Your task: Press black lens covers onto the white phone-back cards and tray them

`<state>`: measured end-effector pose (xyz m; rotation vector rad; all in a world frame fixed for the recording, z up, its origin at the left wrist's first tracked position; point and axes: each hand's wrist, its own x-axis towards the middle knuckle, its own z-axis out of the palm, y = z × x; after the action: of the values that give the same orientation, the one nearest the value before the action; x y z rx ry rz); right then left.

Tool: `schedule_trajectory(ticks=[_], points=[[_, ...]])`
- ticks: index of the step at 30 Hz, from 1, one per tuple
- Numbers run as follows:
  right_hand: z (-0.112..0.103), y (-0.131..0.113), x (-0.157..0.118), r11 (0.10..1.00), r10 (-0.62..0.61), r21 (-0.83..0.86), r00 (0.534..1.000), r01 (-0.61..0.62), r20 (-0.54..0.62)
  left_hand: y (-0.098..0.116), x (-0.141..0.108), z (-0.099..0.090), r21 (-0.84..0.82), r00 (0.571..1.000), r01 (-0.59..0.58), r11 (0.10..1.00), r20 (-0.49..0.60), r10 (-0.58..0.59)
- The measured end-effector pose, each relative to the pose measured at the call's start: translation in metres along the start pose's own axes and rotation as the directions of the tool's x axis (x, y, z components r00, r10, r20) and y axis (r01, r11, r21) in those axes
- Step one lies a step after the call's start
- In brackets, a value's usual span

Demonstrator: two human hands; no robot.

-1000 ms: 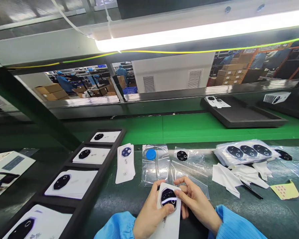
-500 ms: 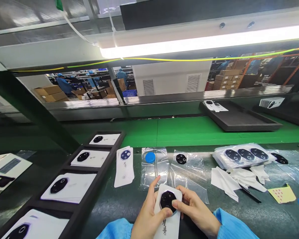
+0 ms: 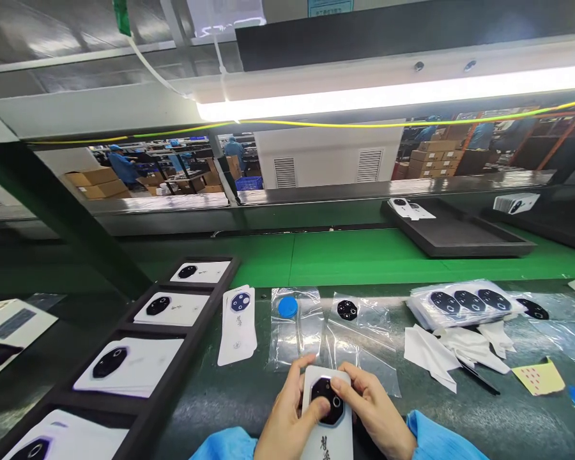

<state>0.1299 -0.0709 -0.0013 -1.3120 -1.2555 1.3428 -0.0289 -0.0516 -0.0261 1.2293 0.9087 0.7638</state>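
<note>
A white panel [image 3: 338, 437] with a black octagonal camera disc [image 3: 332, 409] is held upright between both hands at the bottom centre. My left hand [image 3: 287, 415] grips its left edge, the thumb pressed on the disc's lower left. My right hand [image 3: 376, 406] holds the right edge, its thumb on the disc's upper part. Just beyond lie a clear bag with a blue round cap [image 3: 288, 307] and another with a black disc [image 3: 347, 310]. Left of these, a small stack of white panels [image 3: 237, 338] shows a dark blue camera print.
A black compartment tray [image 3: 156, 397] with stacked white panels runs along the left. Bagged black discs [image 3: 468, 301], white cloths [image 3: 429, 354], a black pen-like tool [image 3: 482, 381] and a yellow note [image 3: 539, 375] lie right. A black tray [image 3: 460, 246] rests on the green belt [image 3: 335, 255].
The left thumb has moved up onto the disc, and the right thumb has shifted to its upper part. The panel sits slightly lower in view and the camera view has tilted a little.
</note>
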Motion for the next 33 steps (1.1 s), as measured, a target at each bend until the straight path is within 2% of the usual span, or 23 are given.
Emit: schedule_trajectory(ticks=[5,8,10,13,15,19,24,29,33], points=[[0.006,0.0,-0.001,0.997,-0.047,-0.056,0.999,0.046,-0.01,-0.001,0.007,-0.004,0.132,0.999,-0.005,0.991,-0.04,0.01],[0.009,0.002,-0.002,0.992,-0.058,-0.112,0.998,0.055,-0.027,-0.003,0.008,-0.001,0.125,0.996,0.0,0.992,-0.088,0.012],[0.01,0.004,-0.003,0.987,-0.074,-0.142,0.996,0.068,-0.04,-0.007,0.008,0.002,0.118,0.987,-0.008,0.993,-0.156,0.026],[0.014,0.007,-0.001,0.986,-0.073,-0.154,0.995,0.062,-0.063,-0.011,0.008,0.007,0.106,0.967,-0.015,0.994,-0.253,0.042],[0.017,0.007,0.0,0.989,-0.059,-0.14,0.995,0.047,-0.085,-0.008,0.008,0.008,0.095,0.961,-0.014,0.995,-0.275,0.04],[0.018,0.003,0.002,0.998,-0.039,-0.047,0.995,0.035,-0.091,0.007,0.01,0.006,0.07,0.974,-0.002,0.998,-0.226,0.018],[0.012,0.004,0.002,0.986,-0.003,0.169,1.0,0.001,0.008,0.02,0.008,0.003,-0.011,0.989,0.022,1.0,-0.145,-0.024],[0.007,0.026,0.01,0.964,-0.008,0.265,0.999,0.018,-0.037,0.023,0.006,0.003,-0.217,0.996,0.059,0.974,0.071,-0.044],[0.008,0.032,0.011,0.965,0.025,0.262,0.996,-0.002,-0.085,0.024,0.006,0.002,-0.263,0.995,0.077,0.962,0.086,-0.056]])
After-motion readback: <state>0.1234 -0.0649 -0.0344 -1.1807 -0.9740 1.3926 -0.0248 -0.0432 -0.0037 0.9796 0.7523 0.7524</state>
